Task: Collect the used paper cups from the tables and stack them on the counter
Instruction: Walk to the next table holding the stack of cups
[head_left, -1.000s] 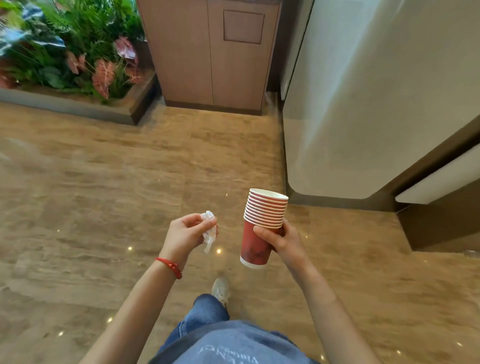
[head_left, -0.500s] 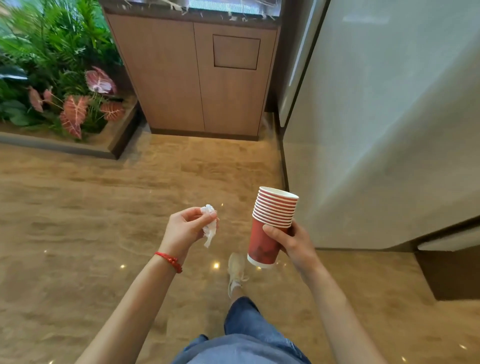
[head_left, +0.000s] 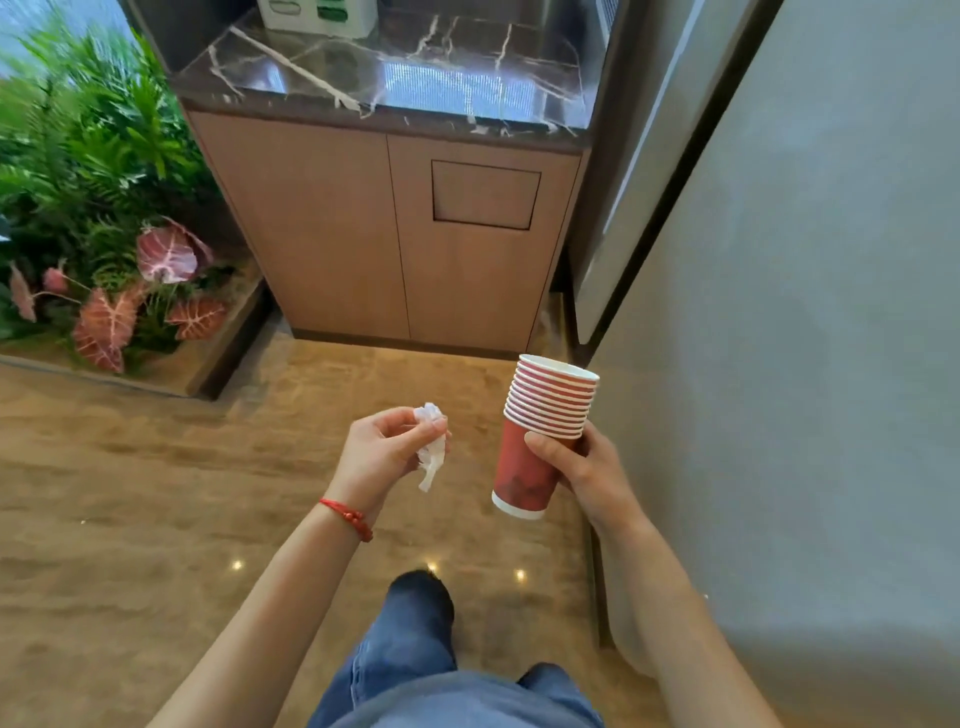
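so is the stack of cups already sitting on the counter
No, the stack of red paper cups is held in the right hand, short of the marble counter.

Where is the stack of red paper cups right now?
In the head view, right of centre: the right hand holds the stack of red paper cups above the floor, short of the marble counter.

Dark marble tabletop (head_left: 395, 78) with white veins sits on a wood cabinet (head_left: 363, 234), top of frame. A white and green box (head_left: 318, 15) stands on its far edge, cut off by the frame. Below, a glossy brown stone floor (head_left: 130, 493); cabinet and a planter (head_left: 104, 249) stand on it.
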